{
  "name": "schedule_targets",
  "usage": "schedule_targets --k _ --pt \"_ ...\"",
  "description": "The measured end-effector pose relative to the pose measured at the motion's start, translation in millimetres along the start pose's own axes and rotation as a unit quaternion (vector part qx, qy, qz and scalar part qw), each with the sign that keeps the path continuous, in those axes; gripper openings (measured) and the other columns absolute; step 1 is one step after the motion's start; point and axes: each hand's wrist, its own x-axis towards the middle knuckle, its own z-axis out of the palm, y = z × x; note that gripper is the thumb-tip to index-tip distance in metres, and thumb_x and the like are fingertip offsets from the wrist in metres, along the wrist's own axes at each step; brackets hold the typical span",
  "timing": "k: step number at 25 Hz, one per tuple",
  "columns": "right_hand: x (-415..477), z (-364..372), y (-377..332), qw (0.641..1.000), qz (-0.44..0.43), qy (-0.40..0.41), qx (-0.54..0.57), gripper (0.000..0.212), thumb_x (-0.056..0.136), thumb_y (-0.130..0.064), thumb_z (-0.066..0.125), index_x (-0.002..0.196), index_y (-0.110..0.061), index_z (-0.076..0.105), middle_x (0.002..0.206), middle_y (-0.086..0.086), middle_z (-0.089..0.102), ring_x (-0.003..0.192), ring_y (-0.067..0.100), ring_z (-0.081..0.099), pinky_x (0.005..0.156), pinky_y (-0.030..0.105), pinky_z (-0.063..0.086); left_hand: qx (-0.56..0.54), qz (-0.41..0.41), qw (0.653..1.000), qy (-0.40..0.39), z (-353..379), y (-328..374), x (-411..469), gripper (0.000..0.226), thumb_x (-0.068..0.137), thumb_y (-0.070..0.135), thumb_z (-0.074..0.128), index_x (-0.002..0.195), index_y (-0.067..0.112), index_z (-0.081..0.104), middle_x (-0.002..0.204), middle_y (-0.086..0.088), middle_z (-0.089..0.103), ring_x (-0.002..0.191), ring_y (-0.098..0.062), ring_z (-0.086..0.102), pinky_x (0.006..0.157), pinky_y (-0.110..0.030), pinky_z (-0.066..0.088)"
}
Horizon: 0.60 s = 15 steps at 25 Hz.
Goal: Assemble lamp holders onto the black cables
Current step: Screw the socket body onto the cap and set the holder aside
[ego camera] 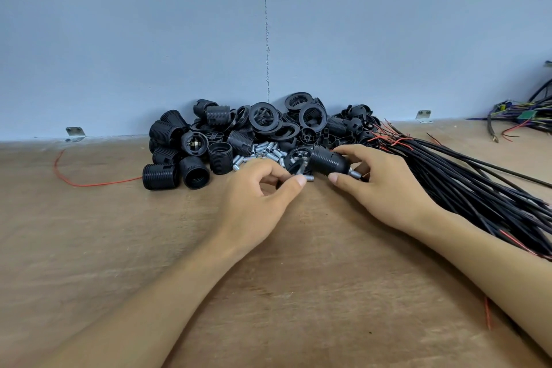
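The table (119,248) was of brown wood, matt, with a rough, scratched grain. The lamp holder parts (220,158) in the pile were black plastic, ribbed, with a faint gloss. The small tubes (270,155) among them were bright, shiny metal. The lamp holder (327,160) in the right hand (388,188) was smoother black plastic with a metal end. The black cables (478,188) had a matt plastic sheath. The wall (119,39) looked smooth and matt.

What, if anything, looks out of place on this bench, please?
A loose red wire lies alone on the table, left of the pile of holder parts, far from the cable bundle at the right. A short red scrap lies by the right forearm. The lamp holder gripped by the right hand looks normal.
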Motion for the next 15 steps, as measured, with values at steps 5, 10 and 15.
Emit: schedule_targets --k 5,10,15 --pt "-1.0 -8.1 -4.9 0.998 0.004 -0.007 0.064 0.032 0.086 -0.035 0.073 0.117 -0.039 0.066 0.104 -0.021 0.069 0.085 -0.008 0.059 0.076 0.005 0.038 -0.066 -0.021 0.997 -0.019 -0.9 0.8 0.4 0.014 0.089 0.027 0.077 0.076 0.025 0.074 0.092 0.02 0.072 0.086 -0.004 0.069 0.076 -0.013 0.053" --pt "-8.3 -8.3 -13.8 0.991 -0.026 -0.085 0.099 0.034 0.083 -0.029 0.078 0.114 -0.037 0.068 0.094 -0.018 0.069 0.081 0.008 0.062 0.08 0.027 0.052 -0.179 -0.088 0.98 0.008 1.8 2.7 3.5 0.026 0.1 0.021 0.062 0.076 0.012 0.064 0.094 -0.004 0.075 0.096 -0.017 0.073 0.077 -0.028 0.062" --pt "-11.1 -7.2 -15.5 0.988 -0.068 -0.096 0.097 0.036 0.085 -0.027 0.077 0.119 -0.034 0.069 0.096 -0.015 0.067 0.083 0.007 0.062 0.076 0.023 0.051 -0.122 -0.07 0.989 -0.04 1.0 4.2 -3.1 0.026 0.095 0.038 0.064 0.075 0.023 0.059 0.085 0.005 0.075 0.086 -0.014 0.073 0.089 -0.044 0.06"
